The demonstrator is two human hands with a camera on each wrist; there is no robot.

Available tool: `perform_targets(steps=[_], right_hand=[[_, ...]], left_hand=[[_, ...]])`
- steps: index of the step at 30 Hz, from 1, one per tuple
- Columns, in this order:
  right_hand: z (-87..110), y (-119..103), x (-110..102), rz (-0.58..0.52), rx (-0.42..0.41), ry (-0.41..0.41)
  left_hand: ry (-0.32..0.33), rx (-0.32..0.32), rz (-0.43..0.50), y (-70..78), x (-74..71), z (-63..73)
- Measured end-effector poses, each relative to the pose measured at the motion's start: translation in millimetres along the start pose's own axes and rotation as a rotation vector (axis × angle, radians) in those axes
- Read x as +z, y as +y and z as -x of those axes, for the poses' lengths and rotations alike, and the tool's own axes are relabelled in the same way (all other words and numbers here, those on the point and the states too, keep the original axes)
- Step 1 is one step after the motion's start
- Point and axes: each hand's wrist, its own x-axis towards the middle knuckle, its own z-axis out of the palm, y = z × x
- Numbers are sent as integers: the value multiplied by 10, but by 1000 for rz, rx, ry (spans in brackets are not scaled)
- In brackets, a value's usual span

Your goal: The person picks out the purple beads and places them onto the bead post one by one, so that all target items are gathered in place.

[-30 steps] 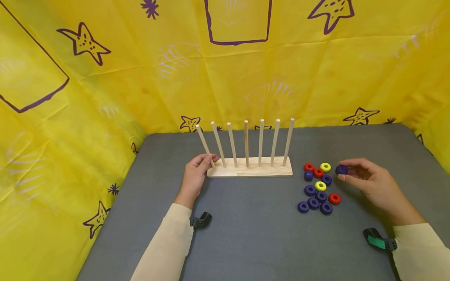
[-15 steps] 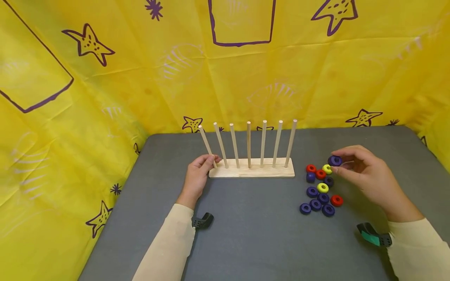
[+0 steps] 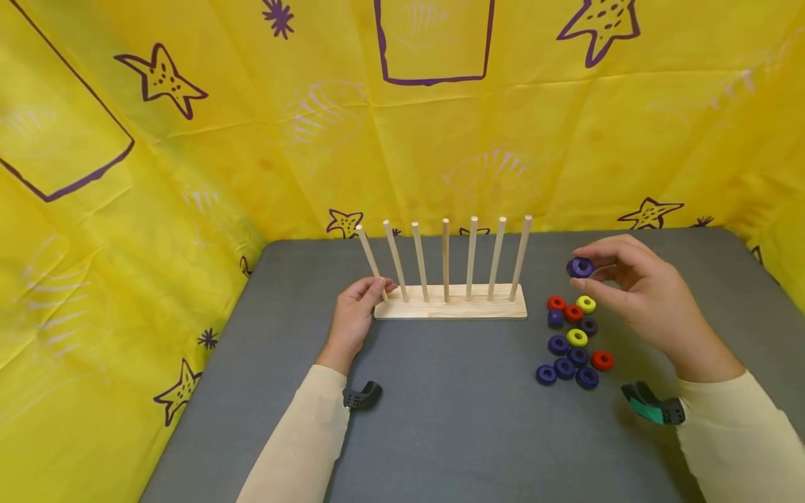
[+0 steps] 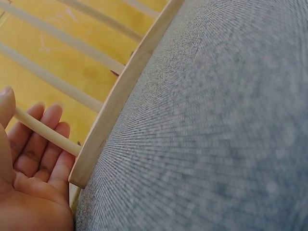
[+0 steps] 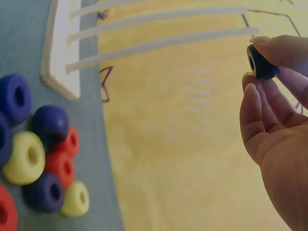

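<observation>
Seven wooden pegs (image 3: 446, 262) stand approx. upright on a wooden base (image 3: 451, 309), long axis L–R. L hand (image 3: 352, 318) loosely grips the leftmost peg (image 3: 369, 255), fingers half-bent. R hand (image 3: 641, 300) pinches a purple ring (image 3: 570, 268), thumb & fingertips barely apart, above the gray tabletop (image 3: 440, 405), R of base; hole faces up & near. Loose rings (image 3: 556, 319) lie nearer; yellow fish-print cloth (image 3: 251, 140) hangs far, L & R. L wrist view alone shows L palm; R wrist view, the ring's underside.

The grey surface (image 3: 440, 419) bears a seven-peg wooden rack (image 3: 450, 309) at far centre; to its right lie three red rings (image 3: 595, 362), two yellow rings (image 3: 571, 339) and seven purple rings (image 3: 588, 386).
</observation>
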Motion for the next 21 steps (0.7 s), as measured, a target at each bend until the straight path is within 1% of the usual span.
perform_targets(steps=[4, 12, 21], right_hand=[[-94, -98, 47, -11, -29, -4], [-297, -266, 147, -9, -72, -10], [-553, -437, 247, -7, -75, -14]], left_hand=[[1, -2, -5, -6, 2, 1], [6, 16, -22, 12, 19, -12], [7, 22, -29, 10, 40, -27]])
